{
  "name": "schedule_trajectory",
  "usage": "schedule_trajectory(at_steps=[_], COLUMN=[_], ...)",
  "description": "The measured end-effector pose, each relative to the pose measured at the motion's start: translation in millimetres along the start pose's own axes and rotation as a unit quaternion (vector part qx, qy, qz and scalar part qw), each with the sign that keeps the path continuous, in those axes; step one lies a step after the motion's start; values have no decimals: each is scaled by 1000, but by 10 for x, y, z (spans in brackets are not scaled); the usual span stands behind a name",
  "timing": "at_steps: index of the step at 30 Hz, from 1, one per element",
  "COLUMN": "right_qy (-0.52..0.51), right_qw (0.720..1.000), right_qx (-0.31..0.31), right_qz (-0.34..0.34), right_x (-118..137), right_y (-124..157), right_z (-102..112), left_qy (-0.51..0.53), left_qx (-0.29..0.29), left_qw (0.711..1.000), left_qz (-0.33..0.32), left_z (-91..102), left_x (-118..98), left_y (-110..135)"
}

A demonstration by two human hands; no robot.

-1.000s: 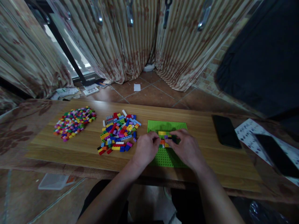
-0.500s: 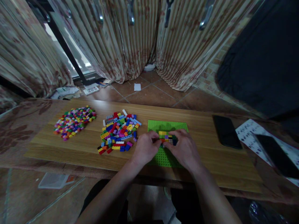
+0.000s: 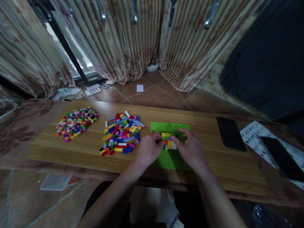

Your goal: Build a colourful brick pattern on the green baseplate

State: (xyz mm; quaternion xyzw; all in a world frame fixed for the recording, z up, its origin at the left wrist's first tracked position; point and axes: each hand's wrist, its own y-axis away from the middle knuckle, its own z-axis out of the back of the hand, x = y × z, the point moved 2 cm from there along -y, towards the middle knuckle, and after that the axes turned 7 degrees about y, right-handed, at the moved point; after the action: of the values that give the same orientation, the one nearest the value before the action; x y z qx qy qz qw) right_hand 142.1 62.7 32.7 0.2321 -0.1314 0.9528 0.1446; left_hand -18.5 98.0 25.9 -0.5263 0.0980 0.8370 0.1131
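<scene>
A block of joined building bricks [image 3: 169,144] in yellow, orange, purple and white sits on a green studded baseplate [image 3: 168,161]. My left hand [image 3: 150,148] is curled at the block's left edge, its thumb and index finger closed against the bricks. On the other side is my right hand [image 3: 191,147], with the thumb touching the block's upper right part. Its index finger is lifted away from the thumb, and I see no brick between them. The hand hides the block's right end and some of the plate.
Left of the plate lies a pile of mixed larger bricks [image 3: 122,133]; farther left, a heap of small bricks [image 3: 77,123]. A black phone [image 3: 231,133] rests on the board [image 3: 213,167] at right. Beyond it are a printed sheet [image 3: 254,134] and another dark device [image 3: 282,156].
My right index finger has lifted and spread from the thumb, uncovering more of the block's yellow and white bricks. My left hand stays nearly in place.
</scene>
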Motion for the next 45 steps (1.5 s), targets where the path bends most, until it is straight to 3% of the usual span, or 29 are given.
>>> schedule_trajectory(at_steps=[11,20,31,36,41,45], right_qy=[27,23,10,-2,-94,-11], right_qw=[999,1000,999,998,988,993], right_qx=[38,10,33,63,96,61], right_qz=[-17,9,-10,-25,-78,-99], right_x=[40,57,8,-20,-168,-272], right_y=[6,8,-32,-58,-157,-185], right_z=[-101,-129,-191,-161,-75,18], left_qy=[-10,10,31,60,118,162], left_qx=[-9,-20,-12,2,30,23], left_qw=[1000,999,998,998,992,985], left_qz=[9,30,53,29,20,50], left_z=[-19,-30,-50,-39,35,91], left_x=[42,50,95,120,210,276], left_y=[-10,-34,-77,-77,-74,-69])
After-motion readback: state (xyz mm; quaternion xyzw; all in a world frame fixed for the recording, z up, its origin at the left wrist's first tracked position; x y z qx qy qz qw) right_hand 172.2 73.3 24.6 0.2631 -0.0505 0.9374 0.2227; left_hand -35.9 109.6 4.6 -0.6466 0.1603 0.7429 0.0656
